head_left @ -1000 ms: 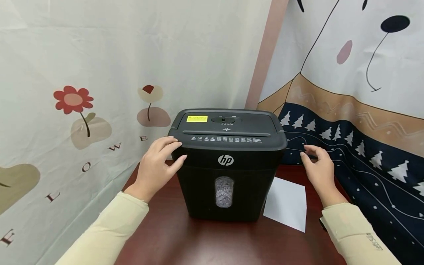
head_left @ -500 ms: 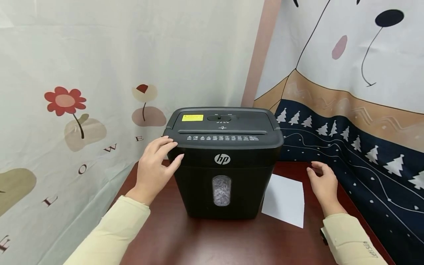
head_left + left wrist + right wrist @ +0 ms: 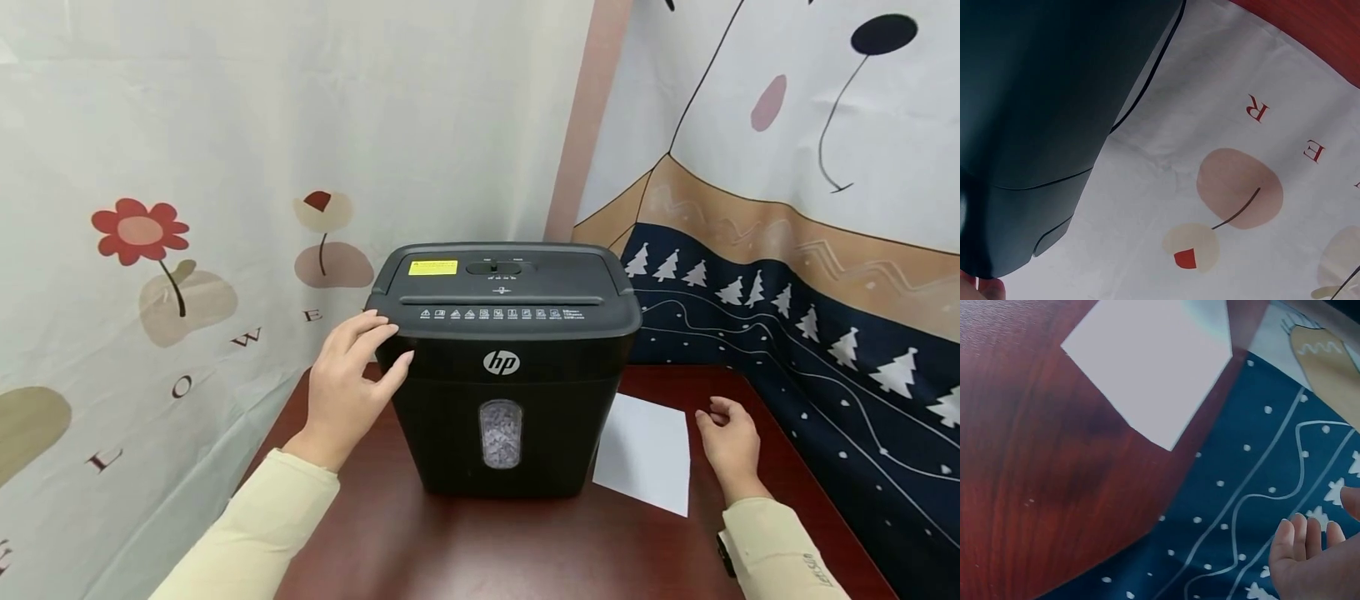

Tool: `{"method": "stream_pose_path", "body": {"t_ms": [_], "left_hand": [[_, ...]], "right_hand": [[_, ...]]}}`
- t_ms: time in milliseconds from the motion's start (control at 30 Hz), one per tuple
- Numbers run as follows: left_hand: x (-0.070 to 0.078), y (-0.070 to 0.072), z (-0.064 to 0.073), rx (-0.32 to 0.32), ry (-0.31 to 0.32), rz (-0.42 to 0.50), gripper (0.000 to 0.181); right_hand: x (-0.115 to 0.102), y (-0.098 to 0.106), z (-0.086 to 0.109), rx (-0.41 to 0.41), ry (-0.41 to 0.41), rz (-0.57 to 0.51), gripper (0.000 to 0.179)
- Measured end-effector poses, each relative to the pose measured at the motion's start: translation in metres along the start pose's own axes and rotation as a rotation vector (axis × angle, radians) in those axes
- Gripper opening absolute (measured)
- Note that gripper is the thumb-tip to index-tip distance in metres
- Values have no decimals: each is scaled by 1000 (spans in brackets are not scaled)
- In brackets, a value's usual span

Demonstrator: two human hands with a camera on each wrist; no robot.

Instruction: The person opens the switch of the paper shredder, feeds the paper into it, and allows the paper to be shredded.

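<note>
A black HP paper shredder (image 3: pixel 442 400) stands upright on the table, paper shreds showing through its small front window (image 3: pixel 501 433). My left hand (image 3: pixel 347 392) is at its front left top corner, fingertips right at the lid edge and thumb apart from them in front. In the left wrist view only the fingertips (image 3: pixel 988 289) show, beside the shredder's (image 3: pixel 1029 137) edge. A white sheet of paper (image 3: pixel 647 454) lies right of the shredder, partly behind it. Beyond the sheet's right edge, my right hand (image 3: pixel 729 442) holds nothing, its fingers loosely bent.
The dark red wooden table (image 3: pixel 480 550) carries the shredder and the paper. A pale curtain (image 3: pixel 262 125) with flowers and letters hangs behind and to the left. At the right hangs a navy cloth (image 3: pixel 750 367) with white trees.
My right hand has moved down, from beside the shredder's right side to beside the paper. The left hand stays at the shredder's corner, and the head view has shifted slightly.
</note>
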State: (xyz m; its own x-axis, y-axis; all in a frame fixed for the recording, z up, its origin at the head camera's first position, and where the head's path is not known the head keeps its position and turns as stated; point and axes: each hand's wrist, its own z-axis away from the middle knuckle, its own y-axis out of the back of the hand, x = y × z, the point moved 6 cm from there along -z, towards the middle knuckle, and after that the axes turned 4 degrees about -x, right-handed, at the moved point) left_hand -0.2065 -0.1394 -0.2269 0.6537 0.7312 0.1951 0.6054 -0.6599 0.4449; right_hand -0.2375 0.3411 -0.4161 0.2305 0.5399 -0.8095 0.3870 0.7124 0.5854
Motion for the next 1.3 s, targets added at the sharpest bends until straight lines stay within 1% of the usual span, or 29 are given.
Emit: {"method": "stream_pose_path", "body": {"t_ms": [200, 433, 600, 833, 1000, 1133, 1300], "left_hand": [[0, 4, -2, 28, 23, 7, 28], [0, 5, 0, 36, 37, 5, 29], [0, 5, 2, 35, 39, 6, 29], [-1, 5, 3, 34, 43, 18, 29], [0, 5, 2, 35, 49, 20, 28], [1, 4, 1, 37, 43, 16, 28], [2, 3, 1, 42, 36, 16, 28]], "right_hand": [[6, -13, -8, -18, -39, 1, 44], [15, -21, -16, -42, -66, 68, 46], [26, -25, -17, -82, -93, 102, 48], [42, -34, -17, -155, -163, 233, 55], [52, -41, -17, -193, -177, 318, 57], [60, -45, -16, -217, -182, 355, 59], [68, -49, -12, -235, -215, 382, 58]]}}
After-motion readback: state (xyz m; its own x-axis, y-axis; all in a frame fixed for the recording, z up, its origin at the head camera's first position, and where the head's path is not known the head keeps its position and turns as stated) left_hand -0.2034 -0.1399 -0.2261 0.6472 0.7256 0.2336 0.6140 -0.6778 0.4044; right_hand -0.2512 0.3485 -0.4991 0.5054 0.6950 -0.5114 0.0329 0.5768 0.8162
